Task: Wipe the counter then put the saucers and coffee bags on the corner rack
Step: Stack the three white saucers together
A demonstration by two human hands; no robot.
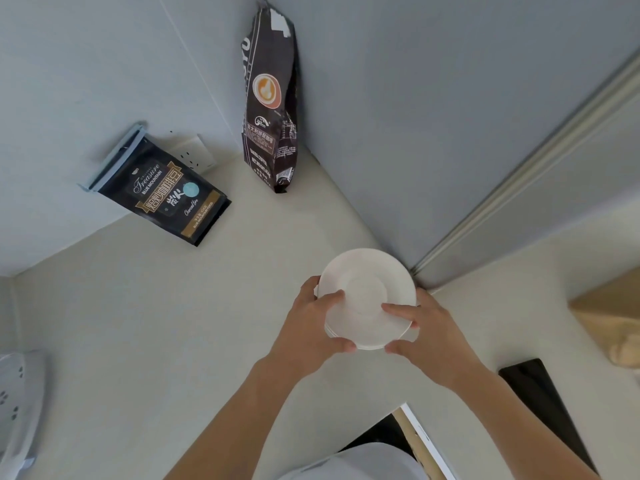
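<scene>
Stack of white saucers [367, 299] held above the counter [173, 323], my left hand [311, 320] and right hand [429, 334] clamping opposite rims to keep it level. Beyond the stack, two coffee bags [162, 188] [270, 98] lean against the walls, unshelved

Head view, single wide-angle camera: looks steeply down from above the counter [173, 323], facing the far wall corner. Near: both forearms enter from the bottom edge. Far: two walls meet at top centre. Edges bend with lens distortion. No second view.
</scene>
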